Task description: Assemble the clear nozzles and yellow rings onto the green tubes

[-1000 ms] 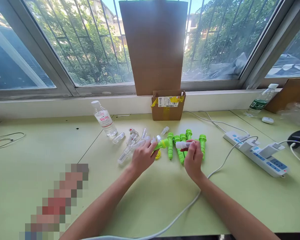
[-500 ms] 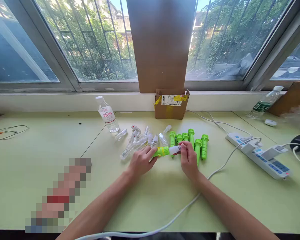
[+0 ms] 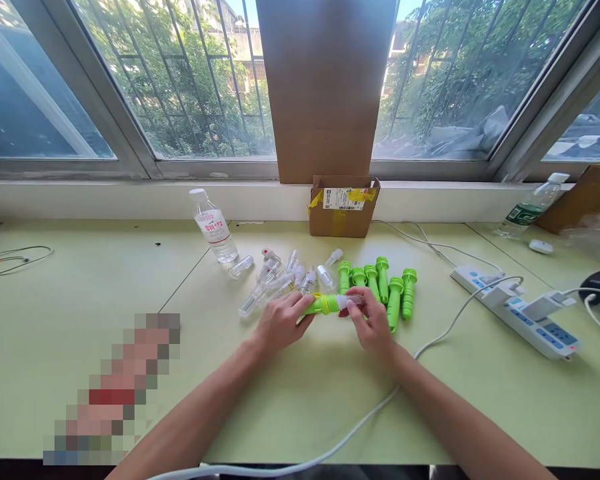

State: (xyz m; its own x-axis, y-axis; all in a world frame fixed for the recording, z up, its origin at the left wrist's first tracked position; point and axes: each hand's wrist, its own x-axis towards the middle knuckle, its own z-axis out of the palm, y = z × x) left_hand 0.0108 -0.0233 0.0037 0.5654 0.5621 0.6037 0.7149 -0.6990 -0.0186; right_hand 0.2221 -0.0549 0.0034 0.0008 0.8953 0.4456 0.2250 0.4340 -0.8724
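Observation:
My left hand (image 3: 281, 325) is closed around a bright green plastic tube (image 3: 326, 305) with a ribbed end, held level above the table. My right hand (image 3: 373, 321) pinches a clear and white plastic piece (image 3: 344, 302), whose white end meets the tube's right end. Fingers partly hide the clear part. Beyond my left hand lies a pile of clear plastic tubes (image 3: 260, 297), some with whitish caps. Several similar green tubes (image 3: 408, 293) with flanged ends lie behind and to the right of my right hand.
A water bottle (image 3: 215, 230) stands behind the pile. Against the sill is an open cardboard box (image 3: 343, 217). At right lie a white power strip (image 3: 517, 313) and another bottle (image 3: 527, 210). A white cable (image 3: 370, 417) crosses beneath my right forearm. A blurred patch covers the left front.
My right hand has shifted slightly left, its fingers now closer to the green tube and covering more of the white piece. My left hand has stayed nearly in place.

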